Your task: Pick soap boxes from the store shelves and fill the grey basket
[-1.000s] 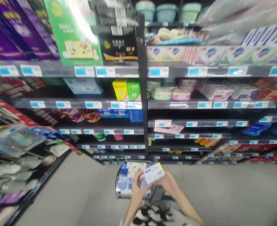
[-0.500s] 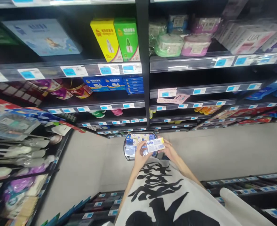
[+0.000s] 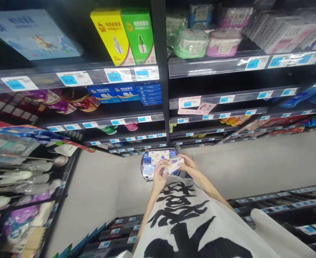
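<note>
A small white and yellow carton (image 3: 175, 163) is held between both my hands, in front of my body and above a basket. My left hand (image 3: 160, 171) is closed on its left end, thumb at the near side. My right hand (image 3: 189, 163) grips the right end with bent fingers. Just below stands the dark-rimmed basket (image 3: 142, 167), partly hidden by my hands and the carton. Inside it lie several blue, white and yellow small cartons (image 3: 149, 169). The print on the held carton is too small to read.
Dark shelves with price tags (image 3: 118, 75) rise ahead. They carry yellow (image 3: 113, 37) and green boxes (image 3: 139, 36), soap cases (image 3: 191, 43) and white cartons (image 3: 292, 34). A rack of brushes (image 3: 20, 175) stands left, and low shelves (image 3: 281, 205) lie behind me. Grey floor (image 3: 98, 186) runs between.
The carton has been turned in my hands, so a different face with a yellow edge shows. My right hand has shifted slightly left and up. The view has moved a little closer to the shelves.
</note>
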Tool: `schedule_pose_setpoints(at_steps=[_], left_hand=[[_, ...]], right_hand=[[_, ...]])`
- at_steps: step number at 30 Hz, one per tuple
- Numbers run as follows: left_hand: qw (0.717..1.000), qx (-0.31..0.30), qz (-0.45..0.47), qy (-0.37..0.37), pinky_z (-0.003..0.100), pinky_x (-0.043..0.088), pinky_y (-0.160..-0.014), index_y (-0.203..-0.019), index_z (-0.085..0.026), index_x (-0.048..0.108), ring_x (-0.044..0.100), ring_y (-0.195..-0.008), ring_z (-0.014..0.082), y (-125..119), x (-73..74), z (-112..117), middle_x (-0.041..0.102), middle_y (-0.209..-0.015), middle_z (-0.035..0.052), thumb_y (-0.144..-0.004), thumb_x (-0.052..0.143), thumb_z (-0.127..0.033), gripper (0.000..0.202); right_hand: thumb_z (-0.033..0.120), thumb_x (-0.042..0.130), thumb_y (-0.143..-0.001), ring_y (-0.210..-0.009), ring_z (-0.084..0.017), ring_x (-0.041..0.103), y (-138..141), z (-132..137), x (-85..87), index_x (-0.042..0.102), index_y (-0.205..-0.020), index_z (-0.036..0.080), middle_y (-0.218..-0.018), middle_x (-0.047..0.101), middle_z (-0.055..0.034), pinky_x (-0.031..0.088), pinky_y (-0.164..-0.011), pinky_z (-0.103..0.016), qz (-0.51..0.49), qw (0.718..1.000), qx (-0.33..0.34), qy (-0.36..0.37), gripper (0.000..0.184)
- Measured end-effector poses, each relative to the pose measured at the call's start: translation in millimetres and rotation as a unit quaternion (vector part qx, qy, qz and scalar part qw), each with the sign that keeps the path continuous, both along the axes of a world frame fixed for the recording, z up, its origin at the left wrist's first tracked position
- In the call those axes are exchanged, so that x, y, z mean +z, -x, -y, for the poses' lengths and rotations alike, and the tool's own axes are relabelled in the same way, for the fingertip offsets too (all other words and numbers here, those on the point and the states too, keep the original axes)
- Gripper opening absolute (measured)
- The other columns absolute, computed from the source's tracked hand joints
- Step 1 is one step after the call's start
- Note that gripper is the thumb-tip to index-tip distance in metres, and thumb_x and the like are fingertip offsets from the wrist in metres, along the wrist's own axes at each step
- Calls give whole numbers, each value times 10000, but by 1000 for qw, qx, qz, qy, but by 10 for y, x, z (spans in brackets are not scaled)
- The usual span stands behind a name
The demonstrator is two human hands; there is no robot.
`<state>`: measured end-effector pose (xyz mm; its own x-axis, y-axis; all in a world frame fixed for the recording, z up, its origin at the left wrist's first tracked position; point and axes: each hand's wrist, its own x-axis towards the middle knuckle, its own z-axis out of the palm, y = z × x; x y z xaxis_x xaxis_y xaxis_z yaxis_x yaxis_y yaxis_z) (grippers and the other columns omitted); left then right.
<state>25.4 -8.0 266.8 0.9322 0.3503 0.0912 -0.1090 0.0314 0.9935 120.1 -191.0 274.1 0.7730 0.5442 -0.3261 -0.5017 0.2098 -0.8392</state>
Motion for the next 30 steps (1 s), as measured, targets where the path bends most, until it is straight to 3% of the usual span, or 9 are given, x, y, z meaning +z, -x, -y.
schedule_pose_setpoints(at_steps=[3, 6, 10, 16, 19, 21, 26, 28, 30], left_hand=[[999, 22, -2, -29, 461, 505, -1086, -983, -234, 702, 448, -1448, 318, 31, 43, -3, 525, -1434, 131, -844, 678, -197, 146], [999, 43, -26, 16, 440, 535, -1045, -1255, -271, 610, 473, -1438, 323, 23, 38, -6, 497, -1496, 153, -844, 754, -292, 436], [997, 22, -54, 49, 394, 562, -969, -1328, -272, 565, 551, -1359, 316, 12, 2, -29, 534, -1484, 173, -851, 787, -392, 539], [996, -35, -63, 52, 410, 545, -1017, -1445, -307, 512, 505, -1389, 310, 63, 8, -37, 427, -1598, 156, -815, 839, -340, 711], [996, -30, -65, 62, 401, 556, -997, -1397, -275, 525, 533, -1357, 312, 62, 6, -1, 491, -1521, 166, -784, 863, -339, 703], [998, 8, -47, 51, 390, 564, -980, -1304, -259, 544, 556, -1316, 300, 43, 2, 46, 536, -1422, 148, -743, 891, -331, 664], [991, 121, 27, -46, 373, 572, -966, -1151, -243, 534, 536, -1269, 267, 17, -1, 188, 509, -1258, 110, -711, 912, -297, 582], [990, 107, 31, -92, 365, 583, -935, -1108, -235, 556, 547, -1226, 261, 43, 2, 221, 514, -1225, 101, -685, 934, -285, 569], [991, 43, 23, -127, 354, 595, -899, -1045, -222, 610, 583, -1156, 245, 82, 11, 247, 541, -1179, 89, -721, 914, -277, 448]], right_hand=[[259, 931, -642, -1140, -234, 651, 3, -35, -73, 659, -1259, 281, -1252, 690, -47, 554, -950, -341, 34, 999, -22, 3, 674], [208, 960, -556, -1143, -243, 644, 29, -53, -121, 641, -1242, 302, -1304, 654, -40, 561, -912, -331, 50, 997, -53, -2, 763], [203, 959, -528, -1168, -262, 630, 66, -54, -159, 642, -1204, 304, -1349, 619, -42, 569, -898, -344, 57, 995, -83, 2, 754], [169, 956, -515, -1188, -262, 617, 79, -7, -163, 656, -1218, 301, -1360, 618, -47, 577, -862, -315, 54, 996, -69, -7, 776], [158, 967, -510, -1215, -252, 619, 111, -21, -132, 641, -1282, 313, -1380, 623, -45, 570, -896, -308, 32, 997, -71, -26, 853], [211, 962, -570, -1166, -236, 654, 160, -70, -108, 615, -1329, 321, -1356, 648, -44, 571, -919, -329, -17, 996, -79, -32, 842], [464, 850, -778, -998, -235, 712, 287, -265, -57, 678, -1195, 234, -1151, 744, -85, 585, -854, -368, -123, 988, -65, -59, 507], [475, 847, -781, -1001, -220, 707, 274, -308, -38, 676, -1206, 246, -1164, 746, -68, 572, -840, -330, -114, 985, -109, -65, 512], [482, 849, -775, -990, -193, 696, 205, -306, -14, 679, -1214, 275, -1154, 747, -29, 558, -830, -291, -91, 982, -159, -47, 514]])
